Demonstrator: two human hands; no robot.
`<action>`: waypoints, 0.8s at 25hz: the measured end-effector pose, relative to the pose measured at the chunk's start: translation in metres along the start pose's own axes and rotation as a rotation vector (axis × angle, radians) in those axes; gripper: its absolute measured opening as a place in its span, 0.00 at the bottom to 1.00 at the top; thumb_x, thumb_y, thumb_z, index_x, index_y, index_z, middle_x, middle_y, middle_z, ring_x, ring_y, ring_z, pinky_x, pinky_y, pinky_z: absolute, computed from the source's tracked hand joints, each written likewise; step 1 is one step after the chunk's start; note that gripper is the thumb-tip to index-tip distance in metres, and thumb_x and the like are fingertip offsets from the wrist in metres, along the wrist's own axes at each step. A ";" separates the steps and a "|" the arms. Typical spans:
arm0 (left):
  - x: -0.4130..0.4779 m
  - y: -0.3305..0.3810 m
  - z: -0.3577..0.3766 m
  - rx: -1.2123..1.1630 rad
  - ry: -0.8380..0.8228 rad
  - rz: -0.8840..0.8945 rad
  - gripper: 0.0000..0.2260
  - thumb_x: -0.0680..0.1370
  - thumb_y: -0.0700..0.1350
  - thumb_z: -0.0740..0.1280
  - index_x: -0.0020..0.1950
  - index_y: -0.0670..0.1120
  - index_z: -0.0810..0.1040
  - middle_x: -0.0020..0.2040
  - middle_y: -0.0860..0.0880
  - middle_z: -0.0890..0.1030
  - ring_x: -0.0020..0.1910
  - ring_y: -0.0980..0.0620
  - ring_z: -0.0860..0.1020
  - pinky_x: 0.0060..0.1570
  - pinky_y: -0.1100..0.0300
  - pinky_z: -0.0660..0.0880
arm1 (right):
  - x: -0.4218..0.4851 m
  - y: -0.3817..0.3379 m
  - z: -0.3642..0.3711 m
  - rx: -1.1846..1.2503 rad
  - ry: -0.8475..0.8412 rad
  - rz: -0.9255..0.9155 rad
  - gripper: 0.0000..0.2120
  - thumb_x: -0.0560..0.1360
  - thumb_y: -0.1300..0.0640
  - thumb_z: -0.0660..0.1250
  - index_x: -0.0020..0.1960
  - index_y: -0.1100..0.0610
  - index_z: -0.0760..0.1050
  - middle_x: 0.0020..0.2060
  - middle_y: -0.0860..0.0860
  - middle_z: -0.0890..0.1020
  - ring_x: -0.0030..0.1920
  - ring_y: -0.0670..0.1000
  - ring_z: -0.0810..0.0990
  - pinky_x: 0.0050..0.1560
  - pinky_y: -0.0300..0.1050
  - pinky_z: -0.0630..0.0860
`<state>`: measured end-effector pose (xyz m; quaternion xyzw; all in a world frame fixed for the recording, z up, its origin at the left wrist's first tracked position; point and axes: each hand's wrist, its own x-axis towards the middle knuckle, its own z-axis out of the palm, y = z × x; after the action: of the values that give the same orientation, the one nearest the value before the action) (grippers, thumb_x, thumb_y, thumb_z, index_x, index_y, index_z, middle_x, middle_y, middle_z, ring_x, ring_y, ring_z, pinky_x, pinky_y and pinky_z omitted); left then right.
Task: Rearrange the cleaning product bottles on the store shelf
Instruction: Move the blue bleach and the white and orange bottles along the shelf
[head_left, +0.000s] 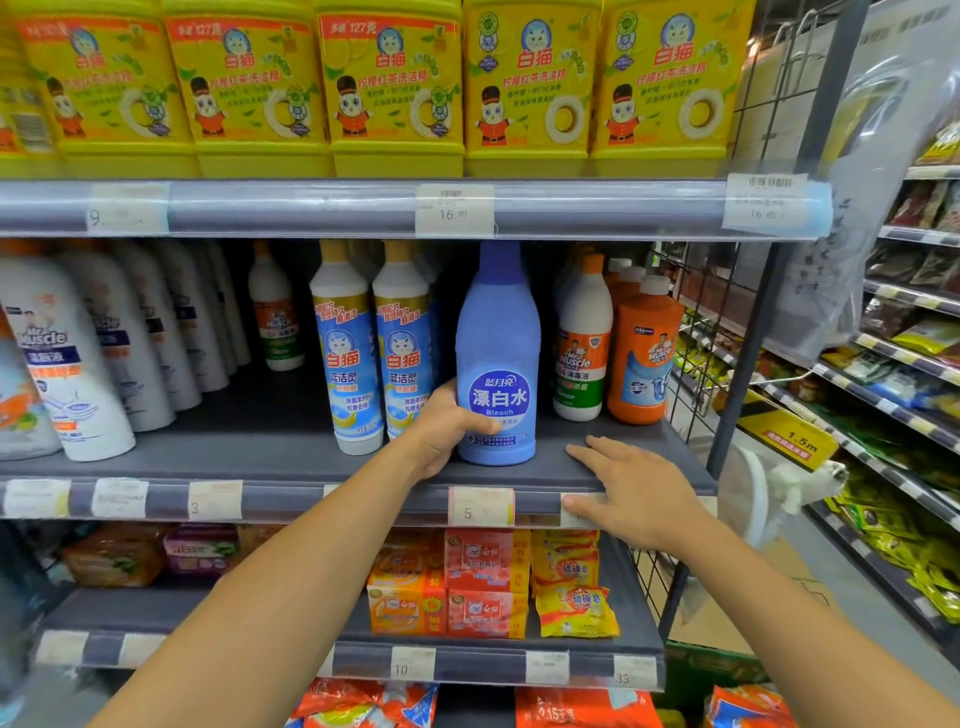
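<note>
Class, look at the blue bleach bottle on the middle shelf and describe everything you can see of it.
The blue bleach bottle looks like matte periwinkle plastic, with a darker purple-blue neck reaching up near the shelf above; its cap is hidden. A round dark-blue label carries white Chinese characters and the word "Bleach". It stands upright near the front edge of the grey middle shelf, between two white-and-blue bottles and a white Mr Muscle bottle. The left hand grips its lower left side, thumb across the front. The right hand rests on the shelf edge, apart from it.
</note>
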<state>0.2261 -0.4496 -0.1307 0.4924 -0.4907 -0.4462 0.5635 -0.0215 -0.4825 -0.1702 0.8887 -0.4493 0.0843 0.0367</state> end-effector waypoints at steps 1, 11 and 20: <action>0.000 0.000 0.001 0.003 0.010 -0.010 0.23 0.66 0.26 0.70 0.55 0.46 0.76 0.48 0.47 0.84 0.52 0.47 0.81 0.48 0.57 0.78 | 0.000 0.000 0.000 0.000 0.003 0.001 0.38 0.72 0.28 0.50 0.77 0.43 0.54 0.77 0.48 0.60 0.76 0.49 0.58 0.72 0.48 0.57; -0.033 -0.010 0.054 0.539 0.629 0.104 0.48 0.61 0.48 0.81 0.72 0.42 0.57 0.69 0.43 0.69 0.66 0.44 0.70 0.60 0.51 0.74 | 0.001 0.000 0.003 -0.003 0.038 0.008 0.38 0.71 0.28 0.52 0.76 0.44 0.57 0.76 0.48 0.62 0.75 0.49 0.60 0.71 0.48 0.60; -0.013 -0.012 0.074 0.685 0.726 0.046 0.51 0.60 0.54 0.79 0.74 0.45 0.52 0.63 0.41 0.70 0.61 0.40 0.73 0.54 0.45 0.75 | 0.001 -0.001 0.002 0.004 0.029 0.024 0.38 0.71 0.28 0.52 0.76 0.44 0.57 0.76 0.49 0.61 0.75 0.51 0.60 0.71 0.49 0.59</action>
<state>0.1509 -0.4467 -0.1414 0.7619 -0.3921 -0.0467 0.5135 -0.0194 -0.4828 -0.1720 0.8819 -0.4594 0.0982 0.0404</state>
